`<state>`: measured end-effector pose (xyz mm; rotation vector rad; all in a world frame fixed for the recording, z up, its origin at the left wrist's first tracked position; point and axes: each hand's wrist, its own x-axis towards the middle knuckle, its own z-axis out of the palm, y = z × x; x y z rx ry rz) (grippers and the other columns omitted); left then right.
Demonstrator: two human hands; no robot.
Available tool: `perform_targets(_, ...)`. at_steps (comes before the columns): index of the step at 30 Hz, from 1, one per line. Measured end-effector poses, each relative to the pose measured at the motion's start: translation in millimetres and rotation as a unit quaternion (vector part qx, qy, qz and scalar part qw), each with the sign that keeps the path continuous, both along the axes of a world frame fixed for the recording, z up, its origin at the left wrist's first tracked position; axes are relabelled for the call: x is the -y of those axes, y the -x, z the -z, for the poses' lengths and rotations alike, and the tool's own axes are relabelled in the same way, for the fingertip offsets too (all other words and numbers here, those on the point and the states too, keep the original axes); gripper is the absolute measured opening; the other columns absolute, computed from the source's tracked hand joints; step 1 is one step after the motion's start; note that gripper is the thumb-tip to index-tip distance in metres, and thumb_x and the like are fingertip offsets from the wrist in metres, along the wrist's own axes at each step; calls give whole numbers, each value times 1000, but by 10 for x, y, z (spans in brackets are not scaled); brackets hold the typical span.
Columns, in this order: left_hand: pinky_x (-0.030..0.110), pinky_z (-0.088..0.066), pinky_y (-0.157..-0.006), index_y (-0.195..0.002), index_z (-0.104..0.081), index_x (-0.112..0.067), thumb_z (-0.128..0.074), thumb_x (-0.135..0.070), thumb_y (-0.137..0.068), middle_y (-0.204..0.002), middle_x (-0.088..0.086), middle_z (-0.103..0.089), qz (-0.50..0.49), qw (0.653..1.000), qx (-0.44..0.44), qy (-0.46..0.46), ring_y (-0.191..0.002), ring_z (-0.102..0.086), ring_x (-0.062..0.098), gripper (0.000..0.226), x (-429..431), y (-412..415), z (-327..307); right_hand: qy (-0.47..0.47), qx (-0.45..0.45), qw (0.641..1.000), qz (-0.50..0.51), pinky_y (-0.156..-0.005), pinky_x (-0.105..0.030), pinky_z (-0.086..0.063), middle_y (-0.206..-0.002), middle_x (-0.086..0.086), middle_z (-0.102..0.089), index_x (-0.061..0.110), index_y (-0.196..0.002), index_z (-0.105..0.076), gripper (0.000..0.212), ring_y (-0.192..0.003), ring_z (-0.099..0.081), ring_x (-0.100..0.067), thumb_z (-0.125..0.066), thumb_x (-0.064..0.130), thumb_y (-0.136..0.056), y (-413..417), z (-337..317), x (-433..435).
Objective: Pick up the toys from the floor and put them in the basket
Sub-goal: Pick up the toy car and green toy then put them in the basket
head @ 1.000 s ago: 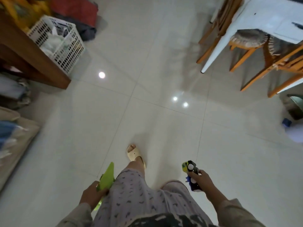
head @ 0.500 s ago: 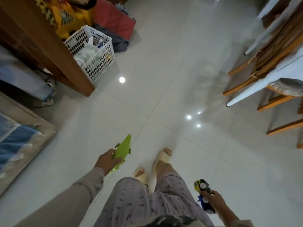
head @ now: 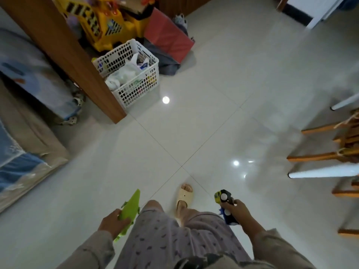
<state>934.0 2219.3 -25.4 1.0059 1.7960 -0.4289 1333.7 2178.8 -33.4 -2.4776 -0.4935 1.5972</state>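
Note:
My left hand (head: 112,223) grips a flat green crocodile toy (head: 130,208) at hip height, its snout pointing forward. My right hand (head: 238,212) holds a small black, yellow and blue toy vehicle (head: 223,199) beside my right thigh. The white perforated basket (head: 139,90) stands on the floor ahead and to the left, against a wooden post; bags and small items fill it. It is well away from both hands.
A wooden post (head: 64,55) rises left of the basket, with a yellow toy digger (head: 104,22) and a red box (head: 168,35) behind it. Bedding (head: 23,105) lies far left. Chair and table legs (head: 326,154) stand at the right. My sandalled foot (head: 184,195) is on shiny tiles.
The view has swung and moved toward the basket, which now appears larger and nearer the centre. Both hands still hold their toys, now lower in the frame beside my legs.

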Motion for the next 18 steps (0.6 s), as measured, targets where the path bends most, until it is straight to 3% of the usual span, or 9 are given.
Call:
perform_targets(3, 33, -42, -89, -128, -50, -6, -59, -52, -72, -130, 18, -58, -42, 999, -2, -8, -116, -56, 31, 73, -124, -153, -43, -13, -10, 998, -56, -90, -40, -48, -120, -24, -63, -5, -122, -54, 53, -111, -60, -35, -70, 26, -82, -159, -96, -678)
perform_targets(5, 33, -38, -82, -120, -56, -9, -65, -51, -75, -125, 18, -61, -87, 996, 6, -31, -111, -57, 30, 62, -251, -268, -63, -20, -16, 998, -59, -97, -45, -48, -119, -25, -64, -5, -121, -55, 52, -110, -61, -37, -71, 25, -82, -245, -145, -1066)
perform_targets(7, 31, -34, -75, -102, -62, -13, -62, -60, -62, -112, 15, -64, -125, 991, 7, -41, -102, -57, 27, 62, -403, -333, -41, -30, -10, 998, -57, -98, -46, -48, -119, -25, -64, -5, -122, -54, 51, -110, -61, -37, -70, 22, -82, -319, -170, -1408)
perform_targets(9, 31, -35, -75, -106, -61, -7, -62, -55, -65, -113, 19, -65, -129, 991, -3, -34, -103, -59, 30, 63, -557, -356, 29, -25, -6, 998, -64, -97, -46, -48, -120, -26, -63, -5, -123, -53, 51, -111, -60, -38, -70, 20, -83, -352, -148, -1669)
perform_targets(11, 32, -37, -77, -110, -59, -5, -69, -39, -78, -116, 21, -65, -136, 990, -13, -21, -106, -60, 31, 48, -787, -367, 91, -9, -16, 997, -79, -90, -40, -47, -121, -24, -62, -3, -125, -52, 52, -110, -60, -37, -70, 20, -82, -350, -127, -1891)
perform_targets(14, 28, -36, -72, -102, -59, -9, -70, -28, -80, -114, 22, -67, -150, 988, -18, -14, -102, -62, 31, 31, -1249, -345, 200, 9, -14, 993, -118, -82, -34, -43, -122, -21, -61, 1, -126, -51, 55, -101, -59, -30, -72, 23, -81, -369, -49, -2213)
perform_targets(18, 27, -34, -74, -122, -55, -3, -68, -29, -82, -122, 21, -63, -166, 986, -17, -14, -109, -60, 32, 49, -2075, -335, 167, 48, 6, 990, -135, -91, -37, -45, -125, -21, -59, -1, -128, -51, 58, -112, -57, -33, -72, 26, -81, -416, -14, -2681)
